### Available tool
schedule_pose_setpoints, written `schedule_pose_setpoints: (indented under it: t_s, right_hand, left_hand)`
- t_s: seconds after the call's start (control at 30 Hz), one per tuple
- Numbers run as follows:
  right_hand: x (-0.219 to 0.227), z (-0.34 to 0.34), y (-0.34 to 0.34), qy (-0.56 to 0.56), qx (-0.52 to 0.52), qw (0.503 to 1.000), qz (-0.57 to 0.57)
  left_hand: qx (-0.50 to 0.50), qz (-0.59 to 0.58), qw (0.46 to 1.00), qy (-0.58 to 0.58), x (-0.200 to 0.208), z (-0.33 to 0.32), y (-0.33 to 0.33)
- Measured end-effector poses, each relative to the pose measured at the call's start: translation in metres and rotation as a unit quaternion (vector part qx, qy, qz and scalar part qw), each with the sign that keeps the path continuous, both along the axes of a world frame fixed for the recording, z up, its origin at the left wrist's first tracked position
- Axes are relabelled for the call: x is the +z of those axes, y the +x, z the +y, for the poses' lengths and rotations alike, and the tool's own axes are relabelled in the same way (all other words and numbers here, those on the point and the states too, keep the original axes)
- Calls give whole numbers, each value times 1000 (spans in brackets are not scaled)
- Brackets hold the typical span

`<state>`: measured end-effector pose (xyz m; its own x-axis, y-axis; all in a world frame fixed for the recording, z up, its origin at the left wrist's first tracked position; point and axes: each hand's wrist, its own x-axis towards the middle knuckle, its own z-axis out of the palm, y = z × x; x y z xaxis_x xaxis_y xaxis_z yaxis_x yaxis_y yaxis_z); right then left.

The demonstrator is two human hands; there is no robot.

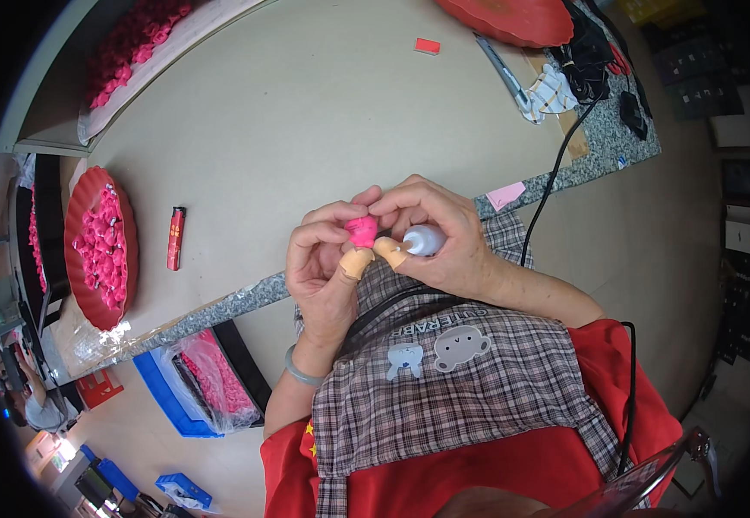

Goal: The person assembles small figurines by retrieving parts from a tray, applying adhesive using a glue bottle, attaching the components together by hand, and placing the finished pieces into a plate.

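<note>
My left hand (319,263) is closed on a small bright pink molded piece (362,230), held up near the table's front edge. Tan finger covers wrap both thumbs. In the palm of my right hand (453,229) sits a small pale squeeze bottle (427,240), its narrow end directed toward the pink piece. The right fingertips also come to the top of that piece, so both hands meet around it. Fingers partly hide its shape, and I cannot tell whether the bottle's tip touches it.
A red scalloped tray (129,285) of pink pieces stands left, beside a red lighter (176,238). At the back are a small red box (428,46), another red tray (513,22), a pen (497,65) and a cloth (554,91). A black cable (556,160) crosses the right edge.
</note>
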<state>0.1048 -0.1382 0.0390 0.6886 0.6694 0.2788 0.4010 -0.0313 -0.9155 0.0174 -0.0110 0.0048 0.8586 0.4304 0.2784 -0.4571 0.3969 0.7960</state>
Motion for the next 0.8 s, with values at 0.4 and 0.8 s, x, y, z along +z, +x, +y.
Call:
schedule_pose_setpoints:
  t_s: [0.4,0.8]
  right_hand:
    - [-12,4,0,10,-7,1000,-15]
    - [-13,8,-2,37,-13,999,11]
  left_hand:
    - [24,-4,999,48,-9,1,2]
    - [38,-2,999,38,-10,-2,4]
